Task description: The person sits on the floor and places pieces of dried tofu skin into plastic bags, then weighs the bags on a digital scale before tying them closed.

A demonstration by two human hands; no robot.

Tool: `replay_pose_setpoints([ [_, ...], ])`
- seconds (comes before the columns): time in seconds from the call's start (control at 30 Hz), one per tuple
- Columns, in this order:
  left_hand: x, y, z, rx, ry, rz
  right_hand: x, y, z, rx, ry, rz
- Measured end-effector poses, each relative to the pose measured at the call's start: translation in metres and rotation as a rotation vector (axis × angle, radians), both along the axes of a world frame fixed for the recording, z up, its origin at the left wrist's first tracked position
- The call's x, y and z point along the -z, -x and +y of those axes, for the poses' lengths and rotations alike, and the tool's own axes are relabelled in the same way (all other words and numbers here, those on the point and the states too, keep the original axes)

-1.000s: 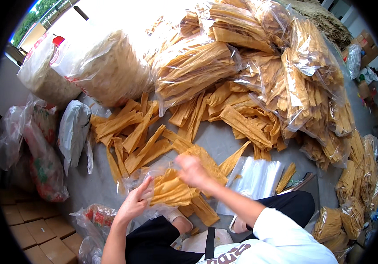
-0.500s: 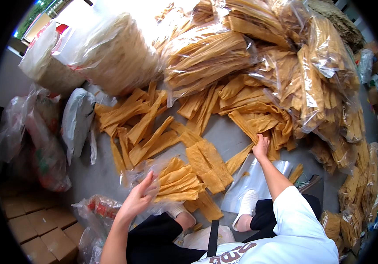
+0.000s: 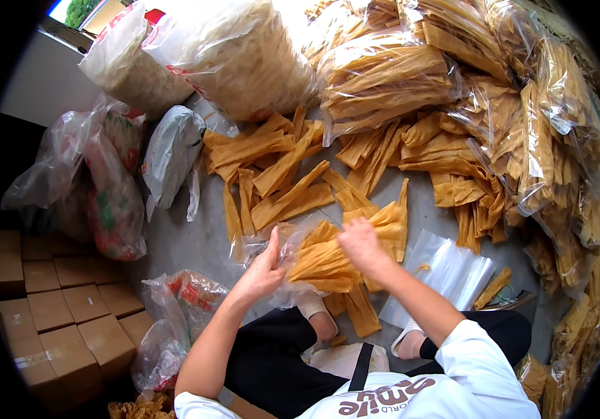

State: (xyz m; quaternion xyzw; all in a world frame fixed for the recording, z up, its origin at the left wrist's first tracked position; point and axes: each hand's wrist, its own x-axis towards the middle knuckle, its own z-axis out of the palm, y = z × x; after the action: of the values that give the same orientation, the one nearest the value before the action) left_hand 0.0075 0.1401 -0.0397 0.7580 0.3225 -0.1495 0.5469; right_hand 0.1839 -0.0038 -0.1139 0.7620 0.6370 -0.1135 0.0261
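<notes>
Clear plastic bag (image 3: pixel 287 297) at the left hand (image 3: pixel 261 272), apparently pinched at its edge beneath a raised thumb; close by, a curled right hand (image 3: pixel 361 244) at the tan strips (image 3: pixel 324 262), too blurred for any sure grip reading. Tan strips between both hands, seemingly partly bagged: possible tearing from stiff edges, possible spilling through a slack mouth toward loose strips (image 3: pixel 293 202) beyond.

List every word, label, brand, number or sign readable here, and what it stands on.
White shirt: brown lettering, the larger part legible; wording left out here.
Two large bags at the back: red marks, too blurred to read.
Crumpled bag beside the cardboard boxes: red print, illegible.
Cardboard boxes: a pale mark, too small to read.
</notes>
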Motion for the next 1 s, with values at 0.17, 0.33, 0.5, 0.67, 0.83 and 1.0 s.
replay_pose_setpoints([
  [0.17, -0.011, 0.001, 0.003, 0.027, 0.103, 0.004, 0.007, 0.045, 0.004, -0.103, -0.514, 0.443],
  [0.33, -0.010, 0.015, 0.004, 0.072, 0.086, 0.013, 0.012, 0.023, -0.018, 0.177, -0.474, 0.699],
  [0.5, -0.012, 0.010, -0.001, 0.143, 0.023, -0.019, 0.016, 0.044, -0.040, 0.071, 0.196, 0.658],
  [0.67, -0.006, 0.019, 0.002, 0.016, -0.102, -0.064, 0.048, 0.096, -0.058, -0.042, -0.015, 0.560],
  [0.83, -0.026, 0.032, 0.031, -0.402, -0.223, -0.036, 0.033, 0.064, -0.049, 0.456, -0.749, 0.658],
  [1.0, -0.044, 0.051, 0.050, -0.606, -0.247, -0.186, 0.129, -0.002, -0.080, 1.048, -0.425, 0.594],
])
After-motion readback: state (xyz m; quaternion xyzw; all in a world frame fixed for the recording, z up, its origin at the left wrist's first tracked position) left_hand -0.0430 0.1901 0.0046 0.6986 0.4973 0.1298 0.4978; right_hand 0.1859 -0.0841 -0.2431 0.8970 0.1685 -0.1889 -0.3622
